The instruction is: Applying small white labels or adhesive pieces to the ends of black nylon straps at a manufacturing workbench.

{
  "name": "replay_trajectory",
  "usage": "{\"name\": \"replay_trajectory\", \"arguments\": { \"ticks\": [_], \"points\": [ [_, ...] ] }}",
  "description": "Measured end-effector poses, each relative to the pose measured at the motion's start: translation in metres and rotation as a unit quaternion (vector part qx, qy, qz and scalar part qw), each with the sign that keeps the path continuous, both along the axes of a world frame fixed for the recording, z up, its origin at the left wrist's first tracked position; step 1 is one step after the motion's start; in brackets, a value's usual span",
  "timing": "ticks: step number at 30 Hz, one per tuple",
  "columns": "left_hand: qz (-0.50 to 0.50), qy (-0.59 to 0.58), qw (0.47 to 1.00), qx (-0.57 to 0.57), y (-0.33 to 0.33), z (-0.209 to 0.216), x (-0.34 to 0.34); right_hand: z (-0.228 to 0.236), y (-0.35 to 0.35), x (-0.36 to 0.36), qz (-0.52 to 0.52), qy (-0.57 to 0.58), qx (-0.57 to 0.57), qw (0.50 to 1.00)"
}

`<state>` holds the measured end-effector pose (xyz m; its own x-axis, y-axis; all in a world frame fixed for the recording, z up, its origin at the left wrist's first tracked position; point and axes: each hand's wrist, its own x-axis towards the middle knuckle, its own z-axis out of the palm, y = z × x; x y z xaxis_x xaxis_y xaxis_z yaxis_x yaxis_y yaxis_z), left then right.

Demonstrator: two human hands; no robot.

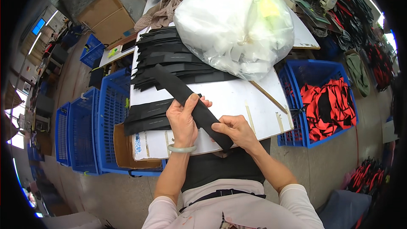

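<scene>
A long black fabric strip (pixel 202 111) slants across the near part of the white table (pixel 229 97), its far end over a pile of similar strips. My left hand (pixel 183 116), with a pale bangle at the wrist, pinches it around the middle, thumb on top. Closer to the strip's near end, my right hand (pixel 235 130) grips its edge between thumb and fingers. Beside my left hand lies a small stack of black strips (pixel 148 116). Farther back a larger pile of black strips (pixel 169 57) spreads over the table.
A big clear plastic bag (pixel 235 25) of white pieces covers the table's far right. A wooden stick (pixel 269 96) lies near the right edge. Blue crates (pixel 114 118) stand at the left; another blue crate (pixel 328 138) at the right holds red and black fabric pieces (pixel 328 110).
</scene>
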<state>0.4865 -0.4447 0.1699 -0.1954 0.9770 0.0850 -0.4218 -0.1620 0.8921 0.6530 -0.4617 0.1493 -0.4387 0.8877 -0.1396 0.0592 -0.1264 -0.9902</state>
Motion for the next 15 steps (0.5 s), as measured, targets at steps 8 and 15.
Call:
{"name": "replay_trajectory", "arguments": {
  "ticks": [8, 15],
  "points": [
    [-0.058, -0.018, 0.998, -0.031, 0.000, 0.002, 0.012, -0.014, -0.001, -0.010, -0.068, 0.034, 0.067, 0.995],
    [-0.016, -0.078, 0.996, -0.042, 0.005, 0.009, 0.023, 0.003, 0.001, -0.019, -0.158, 0.005, 0.088, 0.984]
  ]
}}
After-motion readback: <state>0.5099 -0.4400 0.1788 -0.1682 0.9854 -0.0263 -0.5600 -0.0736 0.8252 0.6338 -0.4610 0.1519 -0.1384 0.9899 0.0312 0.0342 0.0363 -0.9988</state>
